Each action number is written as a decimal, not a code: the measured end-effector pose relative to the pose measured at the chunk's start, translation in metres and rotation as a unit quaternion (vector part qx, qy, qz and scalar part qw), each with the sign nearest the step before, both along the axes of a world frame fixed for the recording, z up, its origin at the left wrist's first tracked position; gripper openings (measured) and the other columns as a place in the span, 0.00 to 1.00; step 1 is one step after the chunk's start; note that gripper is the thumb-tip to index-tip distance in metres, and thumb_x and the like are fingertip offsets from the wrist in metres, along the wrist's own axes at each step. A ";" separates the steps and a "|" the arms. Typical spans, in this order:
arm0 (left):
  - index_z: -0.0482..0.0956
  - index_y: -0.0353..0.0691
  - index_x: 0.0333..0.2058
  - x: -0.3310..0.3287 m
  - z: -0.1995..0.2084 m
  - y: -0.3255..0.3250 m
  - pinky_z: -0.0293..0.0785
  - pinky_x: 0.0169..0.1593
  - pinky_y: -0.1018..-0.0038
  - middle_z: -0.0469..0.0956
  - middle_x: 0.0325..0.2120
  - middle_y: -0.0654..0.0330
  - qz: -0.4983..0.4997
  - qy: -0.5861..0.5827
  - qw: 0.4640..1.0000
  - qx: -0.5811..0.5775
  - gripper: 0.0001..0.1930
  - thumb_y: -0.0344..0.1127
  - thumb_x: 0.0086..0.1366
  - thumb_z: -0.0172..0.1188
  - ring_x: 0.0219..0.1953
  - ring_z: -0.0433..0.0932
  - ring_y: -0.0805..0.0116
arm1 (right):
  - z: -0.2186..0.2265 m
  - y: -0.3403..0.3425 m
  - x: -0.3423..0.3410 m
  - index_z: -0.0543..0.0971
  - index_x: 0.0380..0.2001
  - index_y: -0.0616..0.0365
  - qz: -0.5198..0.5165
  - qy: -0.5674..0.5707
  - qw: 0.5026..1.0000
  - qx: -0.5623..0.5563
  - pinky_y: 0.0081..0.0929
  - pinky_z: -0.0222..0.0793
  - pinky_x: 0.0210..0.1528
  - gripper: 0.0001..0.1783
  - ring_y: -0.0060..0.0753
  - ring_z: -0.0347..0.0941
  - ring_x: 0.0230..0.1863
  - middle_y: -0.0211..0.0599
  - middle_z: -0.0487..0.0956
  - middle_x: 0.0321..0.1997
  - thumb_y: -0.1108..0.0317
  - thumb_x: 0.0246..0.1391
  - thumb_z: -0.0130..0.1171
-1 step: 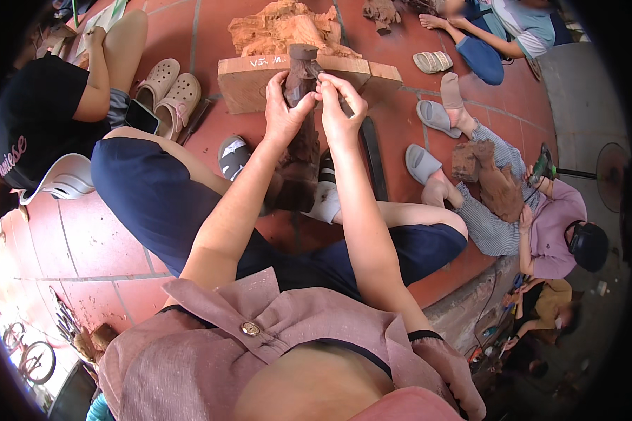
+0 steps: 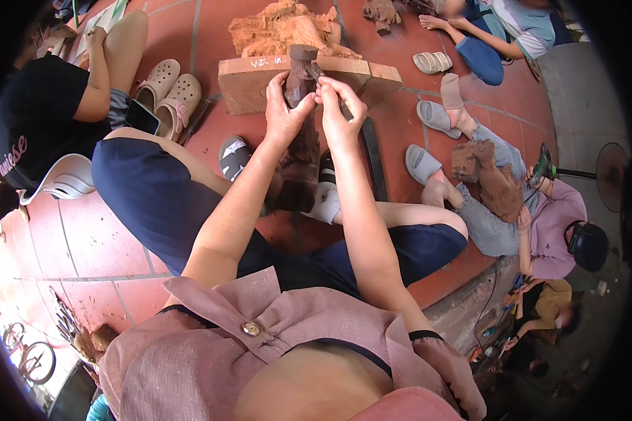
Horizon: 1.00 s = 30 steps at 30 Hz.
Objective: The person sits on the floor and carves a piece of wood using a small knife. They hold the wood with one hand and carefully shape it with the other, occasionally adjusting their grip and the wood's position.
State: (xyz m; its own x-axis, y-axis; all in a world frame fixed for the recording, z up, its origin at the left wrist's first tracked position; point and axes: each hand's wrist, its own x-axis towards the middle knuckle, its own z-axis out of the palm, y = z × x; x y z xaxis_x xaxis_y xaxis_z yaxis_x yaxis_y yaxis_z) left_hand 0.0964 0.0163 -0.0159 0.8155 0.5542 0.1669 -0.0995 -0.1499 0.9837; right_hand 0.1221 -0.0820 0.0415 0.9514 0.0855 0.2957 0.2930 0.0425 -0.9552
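A dark brown wooden carving [image 2: 302, 158] stands upright between my feet, its flat round top [image 2: 303, 52] leaning against or close to a pale wooden board [image 2: 242, 88]. My left hand [image 2: 286, 112] grips the carving's upper part from the left, thumb and fingers curved round it. On the other side, my right hand [image 2: 341, 112] is closed in a pinch on a small dark piece [image 2: 316, 71] against the carving's upper right side. The fingers partly hide that piece, and its kind cannot be made out.
A rough orange wood carving [image 2: 281, 28] sits behind the board. Beside my right foot lies a long black bar [image 2: 373, 158]. Pale clogs [image 2: 179, 102] and a seated person [image 2: 56, 112] are at left. Another person [image 2: 555, 217] at right holds a reddish wood carving [image 2: 495, 182].
My right fingers and the small dark piece have shifted very slightly toward me. My left hand and the carving look nearly the same.
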 end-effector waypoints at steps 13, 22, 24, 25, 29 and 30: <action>0.61 0.35 0.53 -0.001 0.005 -0.005 0.61 0.56 0.66 0.66 0.48 0.49 0.018 -0.015 0.999 0.045 0.34 0.43 0.50 0.64 0.52 0.66 0.57 | 0.016 -0.023 -0.002 0.79 0.36 0.65 0.047 0.093 0.993 0.050 0.15 0.70 0.33 0.09 0.18 0.73 0.30 0.34 0.79 0.31 0.74 0.55 0.53; 0.60 0.36 0.53 -0.010 0.019 0.001 0.61 0.56 0.63 0.65 0.49 0.46 0.016 0.049 0.997 0.062 0.37 0.48 0.49 0.65 0.54 0.64 0.52 | 0.120 -0.079 0.005 0.71 0.49 0.67 0.167 0.076 0.978 -0.096 0.15 0.71 0.29 0.19 0.21 0.75 0.27 0.39 0.79 0.31 0.73 0.53 0.54; 0.57 0.35 0.56 -0.013 0.035 0.003 0.61 0.56 0.61 0.60 0.52 0.44 0.012 0.122 0.988 0.091 0.42 0.49 0.47 0.65 0.56 0.62 0.48 | 0.147 -0.096 0.009 0.72 0.47 0.65 0.166 0.049 0.974 -0.147 0.15 0.70 0.29 0.17 0.19 0.74 0.26 0.37 0.79 0.29 0.73 0.53 0.55; 0.56 0.35 0.57 -0.010 0.044 0.002 0.61 0.57 0.61 0.59 0.53 0.43 0.016 0.128 0.986 0.109 0.43 0.49 0.47 0.65 0.56 0.62 0.46 | 0.161 -0.108 0.016 0.74 0.45 0.65 0.169 0.034 0.970 -0.171 0.14 0.70 0.27 0.16 0.18 0.73 0.25 0.35 0.79 0.28 0.72 0.52 0.56; 0.51 0.34 0.60 -0.006 0.088 0.032 0.61 0.58 0.60 0.54 0.56 0.38 0.009 0.105 0.979 0.176 0.48 0.45 0.41 0.64 0.57 0.59 0.41 | 0.188 -0.123 0.036 0.79 0.38 0.62 0.191 -0.067 0.946 -0.252 0.16 0.68 0.26 0.12 0.16 0.72 0.23 0.30 0.79 0.24 0.70 0.48 0.59; 0.53 0.37 0.59 -0.003 0.111 0.040 0.63 0.56 0.59 0.56 0.55 0.38 0.018 0.121 0.967 0.226 0.46 0.45 0.42 0.64 0.56 0.60 0.41 | 0.199 -0.123 0.036 0.80 0.36 0.61 0.193 -0.098 0.935 -0.282 0.17 0.68 0.26 0.12 0.16 0.73 0.23 0.30 0.79 0.24 0.70 0.47 0.60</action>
